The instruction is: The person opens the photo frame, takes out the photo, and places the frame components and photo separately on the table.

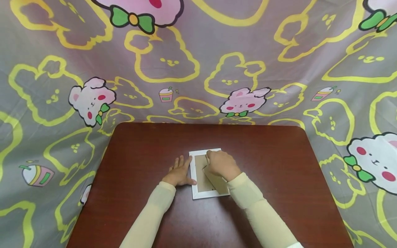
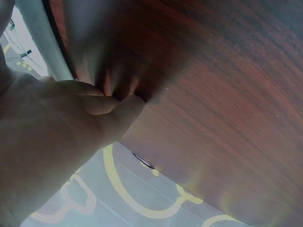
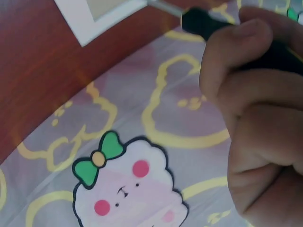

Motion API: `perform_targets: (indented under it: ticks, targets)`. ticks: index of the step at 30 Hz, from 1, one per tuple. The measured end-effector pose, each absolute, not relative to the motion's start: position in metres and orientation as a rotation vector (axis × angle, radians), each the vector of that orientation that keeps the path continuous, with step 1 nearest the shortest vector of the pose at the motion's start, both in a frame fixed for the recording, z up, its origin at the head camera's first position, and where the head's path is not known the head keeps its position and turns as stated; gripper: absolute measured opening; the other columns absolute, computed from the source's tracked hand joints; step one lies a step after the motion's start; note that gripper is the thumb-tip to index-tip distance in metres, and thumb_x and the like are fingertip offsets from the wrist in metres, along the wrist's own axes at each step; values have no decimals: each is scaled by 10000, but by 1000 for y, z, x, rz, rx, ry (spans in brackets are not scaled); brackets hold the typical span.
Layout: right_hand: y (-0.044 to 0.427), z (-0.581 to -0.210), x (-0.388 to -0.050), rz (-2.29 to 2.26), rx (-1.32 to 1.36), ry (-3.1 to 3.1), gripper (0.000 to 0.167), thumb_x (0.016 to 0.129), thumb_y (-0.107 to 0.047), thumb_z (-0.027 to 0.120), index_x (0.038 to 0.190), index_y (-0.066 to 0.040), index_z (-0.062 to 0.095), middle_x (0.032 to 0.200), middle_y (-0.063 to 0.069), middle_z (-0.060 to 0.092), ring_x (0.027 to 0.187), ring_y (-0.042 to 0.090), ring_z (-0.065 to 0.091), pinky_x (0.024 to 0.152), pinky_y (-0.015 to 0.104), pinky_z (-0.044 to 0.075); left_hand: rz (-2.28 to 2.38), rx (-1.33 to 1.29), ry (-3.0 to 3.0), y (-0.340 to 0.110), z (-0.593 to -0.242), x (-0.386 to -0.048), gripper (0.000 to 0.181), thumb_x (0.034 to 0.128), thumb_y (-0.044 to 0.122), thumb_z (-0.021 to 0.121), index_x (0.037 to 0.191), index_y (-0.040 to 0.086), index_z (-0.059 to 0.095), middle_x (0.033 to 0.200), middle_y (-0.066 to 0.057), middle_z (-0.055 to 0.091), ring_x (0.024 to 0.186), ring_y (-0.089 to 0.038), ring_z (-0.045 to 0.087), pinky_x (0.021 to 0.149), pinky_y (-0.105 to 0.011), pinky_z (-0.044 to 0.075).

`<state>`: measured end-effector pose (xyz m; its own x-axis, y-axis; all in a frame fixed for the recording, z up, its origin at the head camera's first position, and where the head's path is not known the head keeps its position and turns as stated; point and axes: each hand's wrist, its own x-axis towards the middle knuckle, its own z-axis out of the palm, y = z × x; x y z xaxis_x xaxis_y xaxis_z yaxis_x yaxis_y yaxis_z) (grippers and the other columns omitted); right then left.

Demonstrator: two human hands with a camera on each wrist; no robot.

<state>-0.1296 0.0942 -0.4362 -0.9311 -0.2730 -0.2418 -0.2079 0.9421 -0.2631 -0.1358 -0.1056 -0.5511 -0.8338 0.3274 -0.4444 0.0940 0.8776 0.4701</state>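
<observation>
A white picture frame (image 1: 193, 175) with a brown backing board (image 1: 201, 179) lies on the table, a brown stand flap (image 1: 218, 182) across its right part. My right hand (image 1: 221, 165) is over the upper right of the frame. In the right wrist view that hand (image 3: 260, 109) grips a dark-handled tool (image 3: 196, 21), whose thin metal shaft reaches the white frame edge (image 3: 85, 35). My left hand (image 1: 180, 172) rests at the frame's left side, fingers spread and thumb on the edge; the left wrist view shows this hand (image 2: 61, 118) beside the frame (image 2: 45, 38).
The reddish-brown table (image 1: 149, 148) extends around the frame. A patterned cloth (image 1: 198, 44) with yellow outlines and cartoon animals hangs behind the table and along both sides.
</observation>
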Motion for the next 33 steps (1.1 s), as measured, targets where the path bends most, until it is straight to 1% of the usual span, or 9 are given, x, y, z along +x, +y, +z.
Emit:
perform_targets:
  ticks: [2,8,13,16,21,24,28,30,33]
  targets:
    - [97,-429,-140,-348,-356,2771,97,806,-114,644,900,-134,654,872,82,675,803,279,648,624,491,512,586,308,2518,-105,-550,-136,1165,760,449,872,1632,164,155,1636,-303,28,1500,-467,8,1122,-683,149]
    - [93,-415,-160,-337,-352,2679,247,817,-94,623,1044,-109,720,996,79,692,839,242,617,670,465,512,564,301,2507,-104,-547,-136,1165,772,461,860,1636,166,137,1641,-289,18,1500,-463,5,1129,-674,146]
    - [96,-419,-157,-305,-339,2682,280,850,-122,618,1113,-101,710,1047,97,698,899,264,639,710,485,526,585,296,2497,-102,-548,-135,1162,774,464,857,1637,170,137,1646,-278,13,1503,-455,-1,1134,-666,141]
    - [97,-435,-138,-324,-318,2749,308,863,-143,637,1166,-109,678,986,110,697,866,287,650,678,508,528,599,295,2494,-102,-548,-135,1160,775,456,859,1637,170,137,1647,-274,12,1504,-451,-5,1135,-668,134]
    - [92,-480,-88,-362,-320,2907,461,891,-151,663,1339,-82,575,717,97,640,619,253,626,481,443,495,586,289,2499,-103,-549,-134,1169,774,458,858,1639,172,127,1650,-264,-2,1507,-442,-13,1136,-665,131]
    - [89,-502,-66,-351,-367,3006,423,888,-131,672,1286,-61,548,603,80,569,504,235,581,387,401,441,577,281,2503,-104,-549,-134,1175,772,460,858,1640,175,120,1652,-256,-13,1508,-435,-21,1139,-662,127]
    - [88,-508,-62,-376,-385,3101,328,895,-116,675,1201,-66,569,571,75,539,481,253,572,382,411,439,575,286,2507,-105,-549,-135,1173,773,465,856,1640,176,121,1652,-258,-12,1507,-437,-21,1139,-661,127]
    - [88,-501,-68,-407,-383,3099,332,902,-112,677,1220,-56,601,587,85,564,503,269,591,404,423,456,572,287,2506,-105,-549,-135,1170,775,466,855,1640,174,123,1652,-259,-8,1507,-438,-19,1140,-659,128]
    - [89,-485,-81,-425,-359,3033,400,933,-125,654,1326,-59,620,672,112,636,576,280,625,452,435,487,557,285,2502,-104,-548,-136,1170,777,472,853,1641,180,119,1655,-251,-8,1509,-431,-21,1145,-649,129]
